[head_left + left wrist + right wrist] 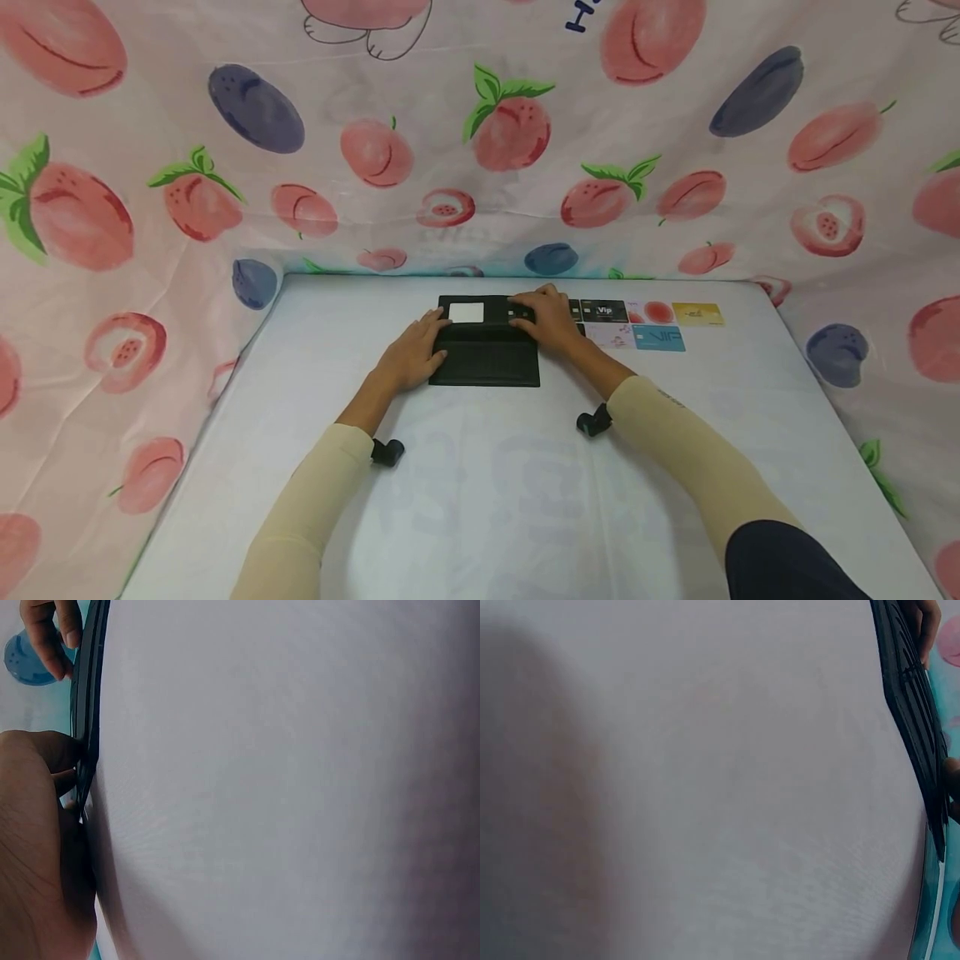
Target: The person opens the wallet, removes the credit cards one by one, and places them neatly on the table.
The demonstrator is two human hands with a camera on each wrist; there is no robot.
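A black wallet (483,358) lies unfolded on the white table, its upper panel showing a white rectangle (467,312) on the left. My left hand (412,354) holds the wallet's left edge, thumb low and fingers higher up. Over the right half of the upper panel, my right hand (550,319) has its thumb and index finger around what looks like a black card (519,314) with pale marks; the hand hides most of it. The wrist views show the wallet edge-on, with the left thumb and finger (56,754) at its edge.
Right of the wallet, several cards lie in two rows: a black Vip card (604,311), a peach-print card (649,312), a gold card (698,314), a pale pink card (609,336) and a blue VIP card (658,337). Behind the table hangs a fruit-patterned cloth (442,108).
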